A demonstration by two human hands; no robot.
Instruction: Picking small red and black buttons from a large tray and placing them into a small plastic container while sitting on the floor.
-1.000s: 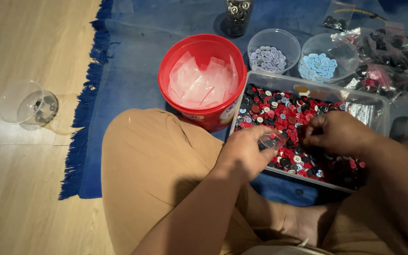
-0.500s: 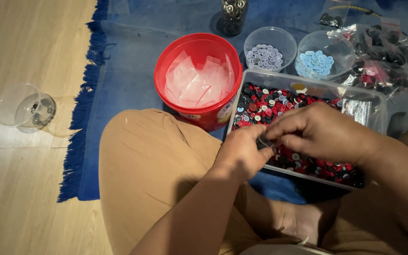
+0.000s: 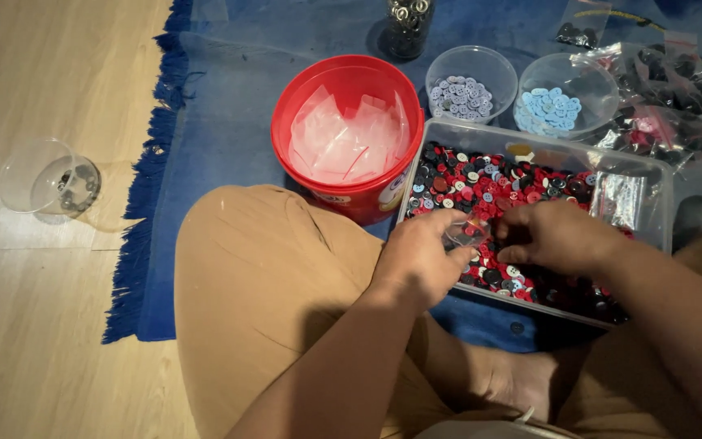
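I sit cross-legged on a blue rug in tan trousers. A clear rectangular tray [image 3: 660, 189] in front of me is full of red, black and white buttons [image 3: 481, 183]. My left hand [image 3: 416, 256] holds a small clear plastic bag [image 3: 463, 236] at the tray's near edge. My right hand [image 3: 558, 237] rests over the buttons right beside the bag, fingers curled toward its opening. Whether it pinches a button is hidden.
A red bucket [image 3: 349, 134] holding clear little bags stands left of the tray. Behind it are a clear bowl of grey buttons [image 3: 471, 85], a bowl of light blue buttons [image 3: 562, 106], a dark jar [image 3: 408, 24] and bagged buttons [image 3: 676, 89]. An empty clear cup [image 3: 46, 179] lies on the wood floor.
My right hand has slid back right, off my left hand, down onto the buttons. The left hand still holds the small bag at the tray's edge.
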